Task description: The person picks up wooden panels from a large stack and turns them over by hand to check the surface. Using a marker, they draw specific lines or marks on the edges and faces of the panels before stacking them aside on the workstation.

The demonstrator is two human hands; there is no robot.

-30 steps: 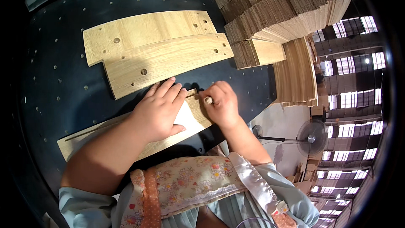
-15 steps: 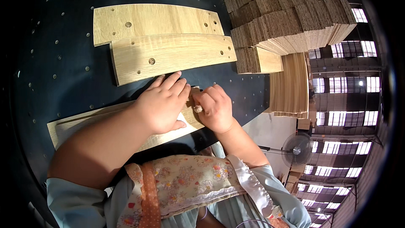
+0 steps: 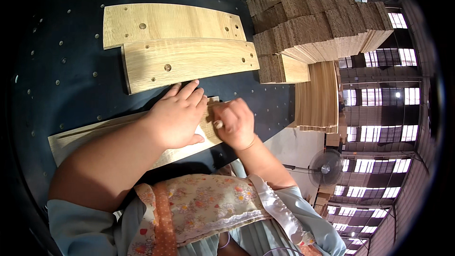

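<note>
A pale wood-grain board [image 3: 71, 145] lies closest to me, partly covered by my left forearm. On its right part my left hand [image 3: 176, 117] rests flat, fingers spread, with a bright white patch showing beside the thumb. My right hand [image 3: 235, 122] is closed at the board's right end, slightly blurred. A small pale, rounded end [image 3: 218, 124] pokes out of its curled fingers; the rest of that thing is hidden. Just beyond my hands lies a drilled board [image 3: 199, 61], which slightly overlaps another drilled board [image 3: 175, 21] farther off.
The boards lie on a dark tabletop [image 3: 71, 90] dotted with small studs. Tall stacks of cut chipboard pieces [image 3: 322, 23] stand at the far right, beside a stack of longer wood-grain panels [image 3: 317, 97]. A fan [image 3: 326, 168] stands farther right, past the table.
The whole view has shifted slightly, so everything sits a little farther left. My right hand is more blurred and its fingers have moved slightly; my left hand stays flat on the board.
</note>
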